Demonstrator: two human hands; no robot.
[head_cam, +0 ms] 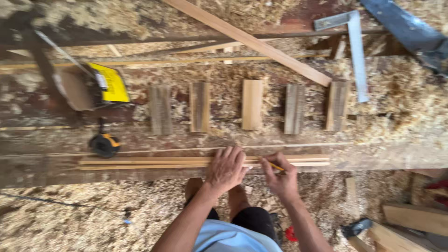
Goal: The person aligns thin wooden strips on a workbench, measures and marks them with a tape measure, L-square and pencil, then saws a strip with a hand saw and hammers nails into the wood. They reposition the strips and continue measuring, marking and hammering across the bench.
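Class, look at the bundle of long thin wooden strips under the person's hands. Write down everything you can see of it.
The wooden strips are long, thin, pale battens lying flat, side by side, running left to right along a worn workbench dusted with sawdust. How many there are is hard to tell. The left hand presses flat on them near the middle; the right hand holds a yellow pencil with its tip on them. A tape measure sits just beyond their left end.
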